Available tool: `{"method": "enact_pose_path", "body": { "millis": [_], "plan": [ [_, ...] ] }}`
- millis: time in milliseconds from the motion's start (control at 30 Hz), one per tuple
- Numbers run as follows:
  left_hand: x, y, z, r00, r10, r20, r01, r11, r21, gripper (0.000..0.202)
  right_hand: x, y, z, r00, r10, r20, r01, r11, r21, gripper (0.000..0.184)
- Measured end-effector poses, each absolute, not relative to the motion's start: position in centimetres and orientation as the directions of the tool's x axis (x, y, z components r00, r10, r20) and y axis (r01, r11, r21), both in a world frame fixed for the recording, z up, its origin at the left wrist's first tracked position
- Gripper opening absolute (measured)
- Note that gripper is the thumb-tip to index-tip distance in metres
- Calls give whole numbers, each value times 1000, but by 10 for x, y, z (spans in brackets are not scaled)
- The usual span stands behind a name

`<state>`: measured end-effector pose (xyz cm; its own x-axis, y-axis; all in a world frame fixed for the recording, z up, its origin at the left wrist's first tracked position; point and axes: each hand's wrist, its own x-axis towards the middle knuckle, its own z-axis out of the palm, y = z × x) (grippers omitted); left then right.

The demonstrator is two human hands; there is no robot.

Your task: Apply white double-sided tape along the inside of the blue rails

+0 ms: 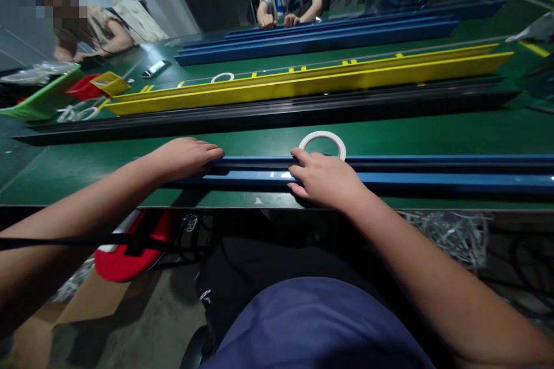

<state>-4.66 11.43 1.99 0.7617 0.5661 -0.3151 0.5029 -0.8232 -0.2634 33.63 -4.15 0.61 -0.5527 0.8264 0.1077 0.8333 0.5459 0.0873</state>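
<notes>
A long blue channel strip lies along the near edge of the green table, with a dark groove down its length. At its left end, my left hand is closed over it, fingers together and reaching across the far edge; the thumb is hidden. My right hand rests on the strip further right, its fingers apart and pointing left, touching the upper surface. A white ring, like a thin roll of tape, lies just beyond my right hand and partly behind it.
Beyond lie black strips, yellow strips and further blue strips. Another white ring sits behind the yellow ones. A green bin and a phone are at left. Two people sit across the table. A red stool stands below.
</notes>
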Motion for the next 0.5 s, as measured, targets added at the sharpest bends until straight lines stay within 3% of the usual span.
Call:
{"method": "enact_pose_path", "body": {
  "millis": [500],
  "plan": [
    [31, 97, 28, 777, 501, -381, 457, -865, -207, 22, 338, -41, 0, -545, 829, 126, 837, 547, 23, 41]
  ]
}}
